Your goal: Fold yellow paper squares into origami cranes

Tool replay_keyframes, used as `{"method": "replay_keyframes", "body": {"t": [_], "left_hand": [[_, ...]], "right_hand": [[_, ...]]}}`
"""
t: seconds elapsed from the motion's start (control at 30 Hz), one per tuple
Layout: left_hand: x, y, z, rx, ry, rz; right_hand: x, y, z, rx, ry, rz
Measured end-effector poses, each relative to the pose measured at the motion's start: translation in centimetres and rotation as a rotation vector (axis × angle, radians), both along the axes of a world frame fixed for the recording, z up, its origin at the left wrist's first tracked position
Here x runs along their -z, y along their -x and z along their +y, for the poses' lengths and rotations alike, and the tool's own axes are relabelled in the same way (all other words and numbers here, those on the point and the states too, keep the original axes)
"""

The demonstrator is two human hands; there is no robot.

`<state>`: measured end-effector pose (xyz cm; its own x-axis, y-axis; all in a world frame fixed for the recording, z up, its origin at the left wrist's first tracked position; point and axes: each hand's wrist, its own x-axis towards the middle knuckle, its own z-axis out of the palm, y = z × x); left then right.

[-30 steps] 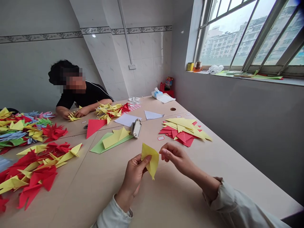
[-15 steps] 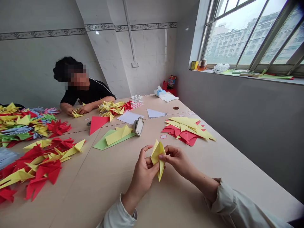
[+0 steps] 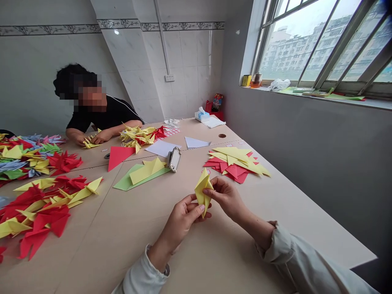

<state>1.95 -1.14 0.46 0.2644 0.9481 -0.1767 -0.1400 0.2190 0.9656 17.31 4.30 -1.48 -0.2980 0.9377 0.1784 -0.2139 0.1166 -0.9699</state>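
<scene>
No legible text, brand or number can be made out anywhere in the view. The tissue box [image 3: 202, 115] carries blue printing, too small to read. The yellow box on the windowsill [image 3: 246, 80] and the small figure-printed container by the far wall [image 3: 217, 102] show no readable wording. The red-ruled label sheet on the table [image 3: 169, 133] shows no legible entries.

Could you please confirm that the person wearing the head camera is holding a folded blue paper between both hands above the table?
Not quite: the head view shows the folded paper is yellow, not blue. The rest stands: it is between the left hand and right hand, above the table.
</scene>
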Motion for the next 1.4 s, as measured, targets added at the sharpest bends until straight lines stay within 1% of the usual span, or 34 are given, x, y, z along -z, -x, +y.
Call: {"method": "replay_keyframes", "body": {"t": [0.17, 0.3, 0.4, 0.5, 0.63, 0.7, 0.77, 0.83, 0.87, 0.9, 0.93, 1.0, 1.1, 1.27, 1.4], "left_hand": [[0.7, 0.0, 0.2, -0.014, 0.03, 0.08], [1.1, -0.2, 0.4, -0.035, 0.026, 0.067], [1.1, -0.4, 0.4, -0.043, 0.012, 0.058], [0.9, -0.6, 0.3, -0.034, -0.023, 0.076], [0.8, -0.8, 0.0, -0.004, -0.069, 0.106], [0.9, -0.6, -0.1, 0.017, -0.093, 0.134], [1.0, -0.2, 0.0, -0.022, -0.148, 0.18], [0.8, 0.3, 0.3, -0.156, -0.239, 0.255], [0.7, 0.6, 0.4, -0.231, -0.28, 0.291], [0.5, 0.9, 0.6, -0.281, -0.309, 0.324], [0.3, 1.2, 0.8, -0.299, -0.322, 0.347], [-0.1, 1.7, 1.2, -0.254, -0.307, 0.352], [-0.4, 2.1, 1.4, -0.188, -0.299, 0.351], [-0.1, 2.3, 1.2, -0.215, -0.354, 0.442], [0.1, 2.2, 1.1, -0.239, -0.358, 0.423]], "right_hand": [[-0.1, 0.2, -0.1, 0.027, 0.0, -0.014], [-0.2, 0.3, -0.1, 0.04, 0.031, -0.014], [-0.3, 0.5, -0.2, 0.048, 0.072, 0.017], [-0.3, 0.6, -0.4, 0.046, 0.139, 0.057], [-0.3, 0.6, -0.5, 0.003, 0.211, 0.104], [-0.3, 0.5, -0.4, -0.008, 0.207, 0.098], [-0.4, 0.4, -0.3, -0.013, 0.176, 0.062], [-0.5, 0.2, -0.3, -0.054, 0.151, -0.004], [-0.5, 0.2, -0.4, -0.097, 0.151, -0.04], [-0.5, 0.1, -0.5, -0.15, 0.162, -0.074], [-0.5, 0.0, -0.6, -0.202, 0.181, -0.106], [-0.5, 0.0, -0.8, -0.284, 0.229, -0.16], [-0.6, 0.0, -1.0, -0.346, 0.274, -0.21], [-0.7, -0.3, -0.9, -0.443, 0.347, -0.205], [-0.7, -0.5, -0.7, -0.498, 0.365, -0.198]]}}
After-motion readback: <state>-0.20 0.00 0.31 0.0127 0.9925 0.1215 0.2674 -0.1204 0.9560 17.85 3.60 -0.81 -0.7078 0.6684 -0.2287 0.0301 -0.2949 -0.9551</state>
